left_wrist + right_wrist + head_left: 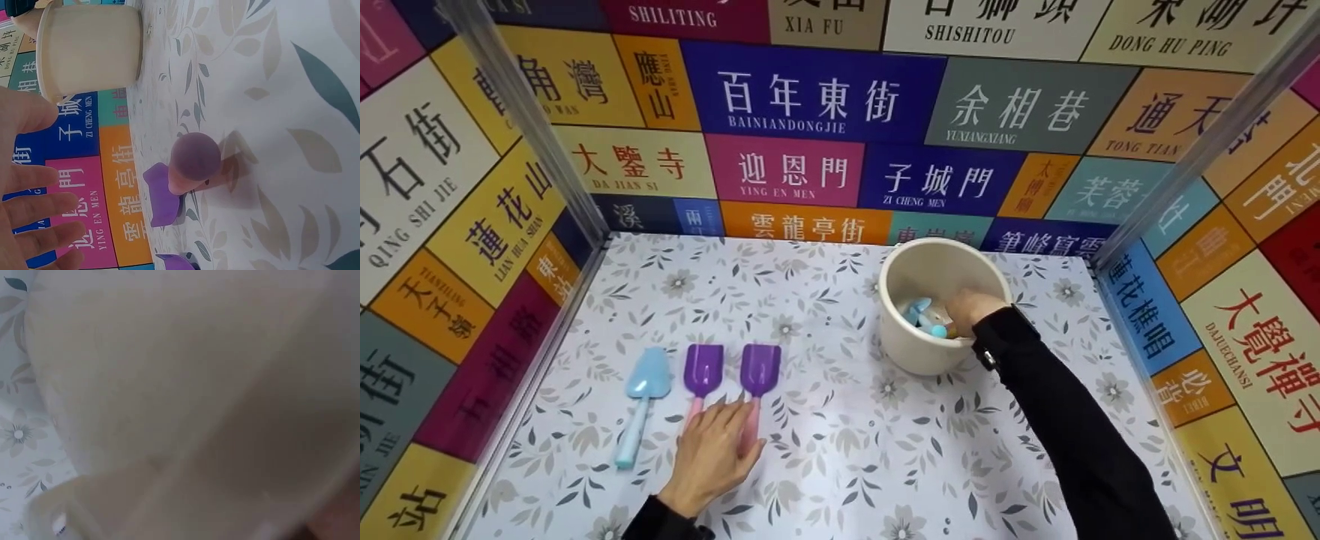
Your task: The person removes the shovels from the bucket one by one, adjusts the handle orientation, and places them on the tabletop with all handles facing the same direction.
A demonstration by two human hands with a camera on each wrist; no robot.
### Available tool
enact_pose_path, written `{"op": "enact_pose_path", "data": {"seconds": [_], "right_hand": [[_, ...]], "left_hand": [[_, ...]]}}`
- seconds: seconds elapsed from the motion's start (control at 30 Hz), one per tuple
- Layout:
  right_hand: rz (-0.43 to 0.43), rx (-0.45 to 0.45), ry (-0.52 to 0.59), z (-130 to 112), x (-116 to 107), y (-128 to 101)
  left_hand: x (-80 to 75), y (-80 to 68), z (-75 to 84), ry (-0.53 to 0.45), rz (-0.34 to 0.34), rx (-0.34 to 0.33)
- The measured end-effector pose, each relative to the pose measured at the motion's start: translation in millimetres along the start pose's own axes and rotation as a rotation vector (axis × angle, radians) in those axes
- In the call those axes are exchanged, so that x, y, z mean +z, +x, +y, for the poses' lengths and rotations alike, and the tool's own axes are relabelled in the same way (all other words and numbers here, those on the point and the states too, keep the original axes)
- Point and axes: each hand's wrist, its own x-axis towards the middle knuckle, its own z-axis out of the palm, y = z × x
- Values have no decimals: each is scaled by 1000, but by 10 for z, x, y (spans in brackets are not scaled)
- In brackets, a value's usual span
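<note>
This looks like a staged recording booth, not a home or a shop. The desk (840, 465) is boxed in on three sides by walls (810, 97) covered in bright panels printed with Chinese place names and their romanised spellings, such as "BAINIANDONGJIE" and "ZI CHENG MEN". Metal posts (521, 120) stand at the back corners. A white cloth with a grey leaf-and-flower print covers the desk, and it carries only toy shovels (701, 375) and a cream bucket (919, 352).

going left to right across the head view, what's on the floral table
light blue plastic toy shovel → first purple plastic scoop with a pink handle → second purple plastic scoop → cream plastic bucket, the right hand reaching inside
</note>
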Motion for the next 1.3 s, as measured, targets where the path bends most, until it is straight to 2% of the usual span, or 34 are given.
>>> {"op": "enact_pose_path", "data": {"seconds": [0.17, 0.4, 0.7, 0.9, 1.13, 1.3], "right_hand": [[1, 37, 2, 20, -98, -92], [100, -2, -99, 72, -198, -216], [134, 4, -155, 119, -383, -388], [180, 5, -135, 180, -477, -526], [280, 4, -133, 320, -450, -759], [313, 7, -94, 438, -366, -950]], "left_hand": [[5, -8, 5, -2, -11, -3], [-2, -3, 18, -1, -20, -7], [13, -5, 22, -16, -17, -12], [14, -23, 26, -15, -6, -3], [10, -25, 27, -10, -1, 6], [7, -27, 31, -8, -5, 0]]}}
